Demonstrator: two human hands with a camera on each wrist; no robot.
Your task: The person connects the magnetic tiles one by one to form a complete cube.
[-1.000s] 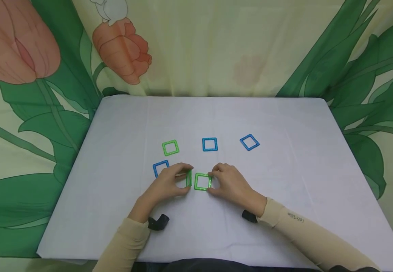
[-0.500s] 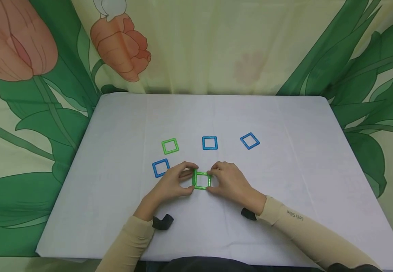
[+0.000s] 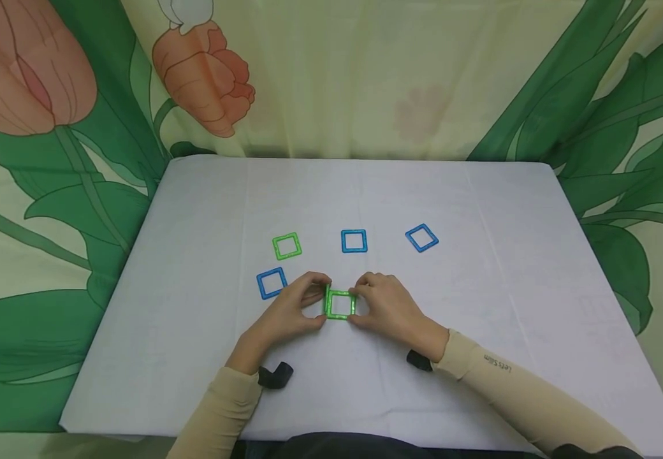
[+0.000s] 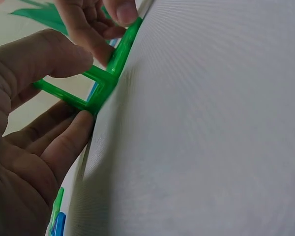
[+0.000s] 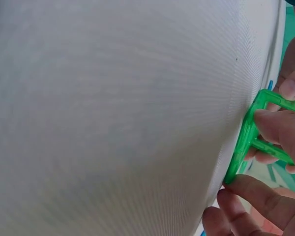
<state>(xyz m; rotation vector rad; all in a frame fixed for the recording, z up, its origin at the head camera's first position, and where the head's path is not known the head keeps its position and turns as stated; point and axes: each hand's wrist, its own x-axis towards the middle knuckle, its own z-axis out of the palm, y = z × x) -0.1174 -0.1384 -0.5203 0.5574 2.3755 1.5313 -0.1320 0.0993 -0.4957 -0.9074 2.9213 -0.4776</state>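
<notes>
A: Left to right, quick. Blue square frame point(image 3: 271, 283) lies flat, near-left on the white table point(image 3: 480, 306), w/ a light green frame point(image 3: 287, 247) just beyond it. Then the left hand point(image 3: 291, 309), fingers curled, pinching an upright green frame point(image 3: 327, 301) on its edge.

B: And that one touches the flat green frame point(image 3: 341, 305)?

A: Yep, edge to edge, looks like an L from the left wrist cam: standing piece point(image 4: 64, 93) meets flat piece point(image 4: 122, 46) at the corner. Right hand point(image 3: 386, 309) pinches the flat one's right side, fingertips point(image 5: 278, 125) curled over the bar point(image 5: 248, 132).

B: Further out?

A: Two more blue frames, one mid-far point(image 3: 354, 241), one far-right point(image 3: 421, 238), both lying loose, well apart from the hands.

B: What might go wrong?

A: My guess: the upright piece tips over if the left pinch eases, since it stands on a thin edge. Or the flat one skids on the cloth if the right hand pushes sideways, and the joint opens.

B: Any writing?

A: Small dark print on the right sleeve point(image 3: 499, 364), reads sth like "lets slim", can't be sure. Nothing legible on the frames.
</notes>
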